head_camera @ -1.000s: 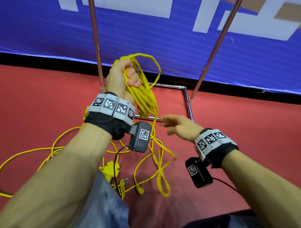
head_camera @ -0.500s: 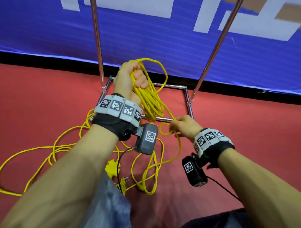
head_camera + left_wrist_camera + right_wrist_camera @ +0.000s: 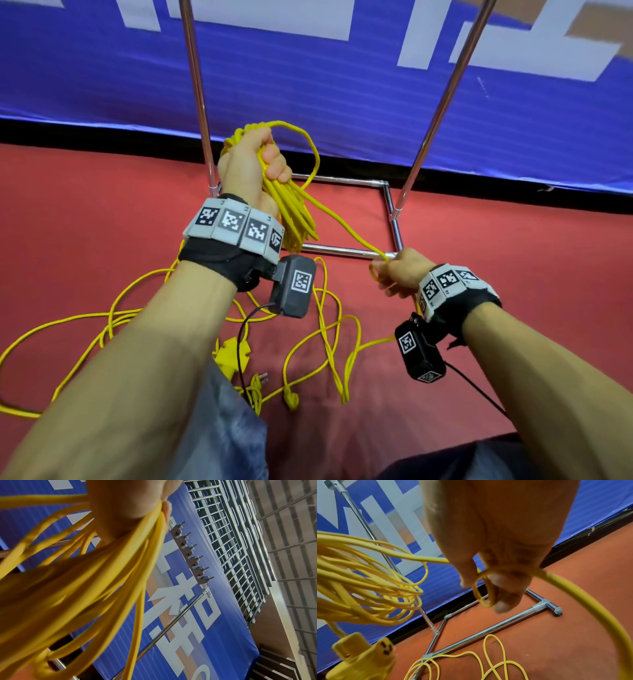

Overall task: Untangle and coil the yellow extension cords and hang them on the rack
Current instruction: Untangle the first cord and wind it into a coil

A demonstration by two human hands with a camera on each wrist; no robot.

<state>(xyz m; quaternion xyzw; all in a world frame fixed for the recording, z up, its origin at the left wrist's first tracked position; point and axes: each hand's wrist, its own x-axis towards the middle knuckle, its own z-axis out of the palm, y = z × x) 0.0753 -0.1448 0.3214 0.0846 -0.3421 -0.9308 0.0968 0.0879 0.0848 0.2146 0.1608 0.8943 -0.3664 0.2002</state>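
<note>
While my left hand (image 3: 255, 168) stays clenched around the gathered coil of thin yellow extension cord (image 3: 291, 212) at upper centre of the head view, my right hand (image 3: 399, 272), which hung released a second ago, now has its fingers (image 3: 505, 595) pinched on one strand, drawn out toward centre right. That gives me the next loop to lay on. Much loose yellow cord (image 3: 318, 346) still sprawls on the red floor (image 3: 85, 212) at lower left, and the chrome tube rack (image 3: 346, 251) waits behind.

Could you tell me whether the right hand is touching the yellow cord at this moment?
Touching. The right wrist view shows the right hand pinching a small loop of the yellow cord between its fingers.
</note>
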